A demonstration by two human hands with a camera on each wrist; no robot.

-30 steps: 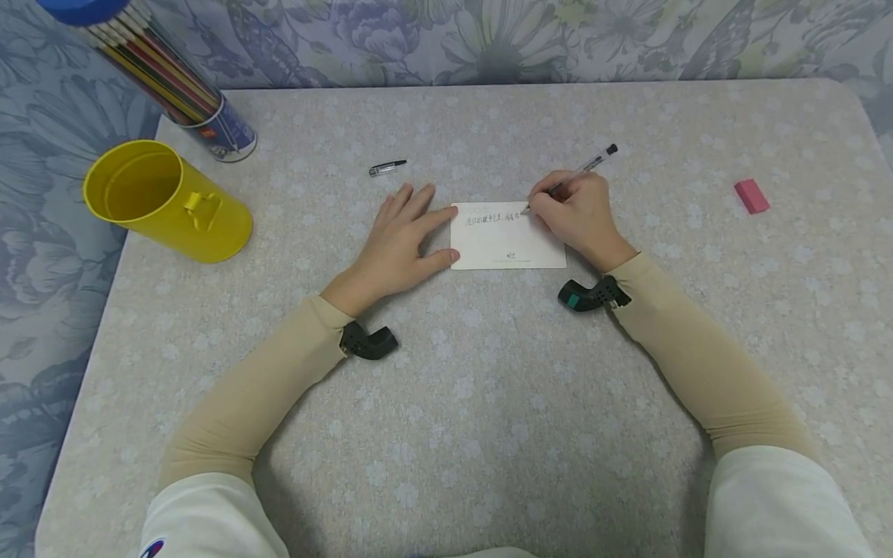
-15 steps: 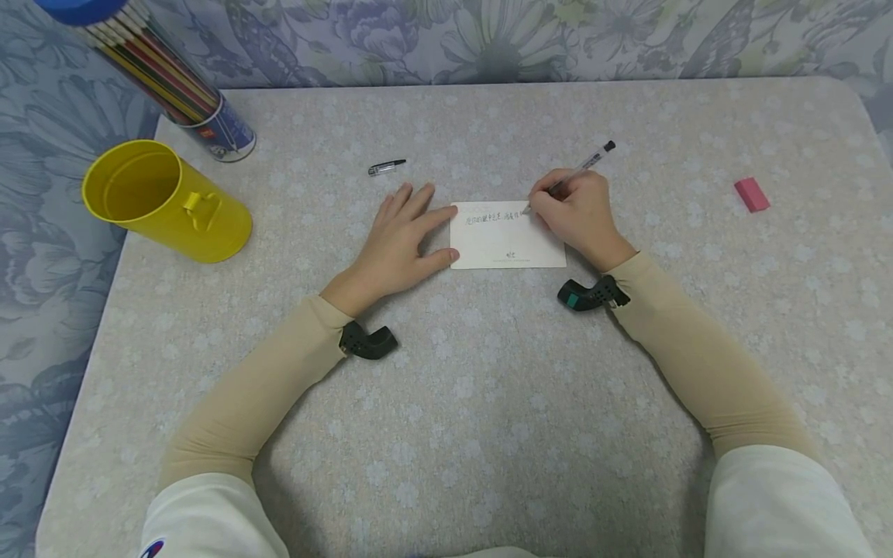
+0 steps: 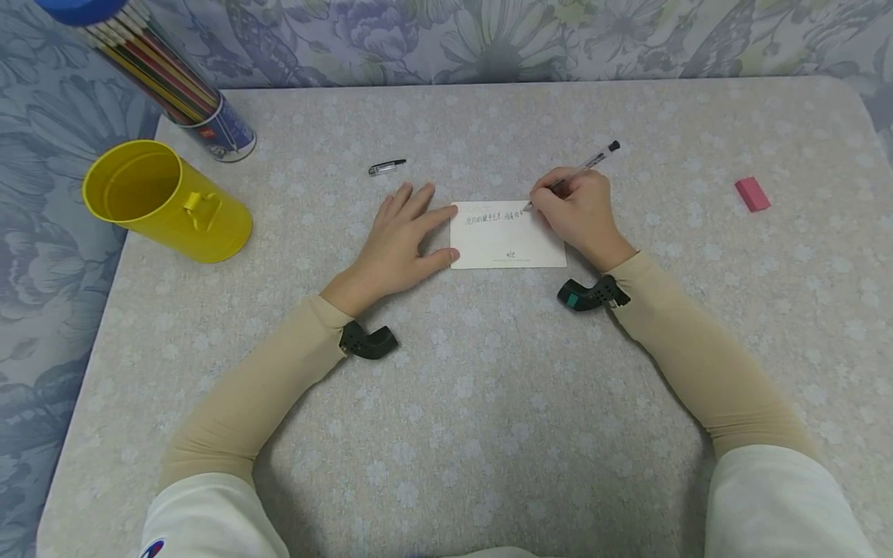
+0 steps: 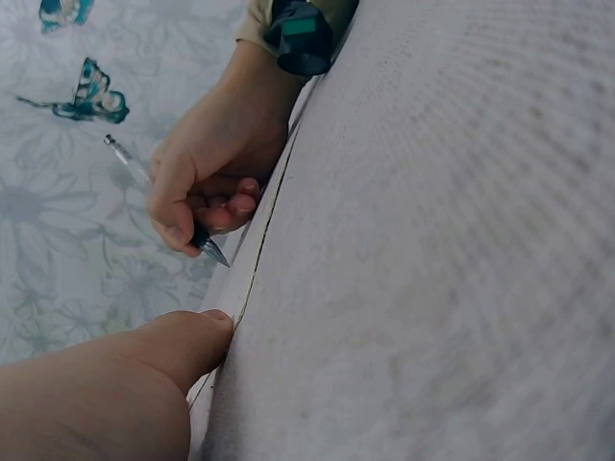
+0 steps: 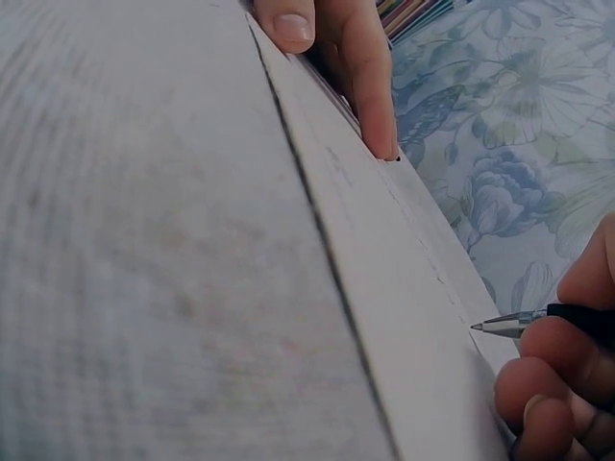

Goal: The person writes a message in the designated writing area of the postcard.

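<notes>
A small white card (image 3: 508, 240) with a line of handwriting near its top and a short mark lower down lies flat on the table. My right hand (image 3: 577, 215) pinches a clear-barrelled pen (image 3: 596, 160) with a black end, its tip at the card's upper right, by the end of the written line. In the right wrist view the metal pen tip (image 5: 498, 326) is at or just above the paper; I cannot tell which. My left hand (image 3: 398, 252) lies with fingers spread, thumb and index fingertip touching the card's left edge.
The pen's cap (image 3: 387, 167) lies above my left hand. A pink eraser (image 3: 752, 194) is at the right. To the left stand a yellow cup (image 3: 209, 225) and a blue tin (image 3: 233, 132) of coloured pencils. A patterned wall (image 3: 488, 46) borders the table's far edge.
The pen in my right hand has shifted slightly, its tip moving a little up off the last written characters. My left hand and the card stay where they were.
</notes>
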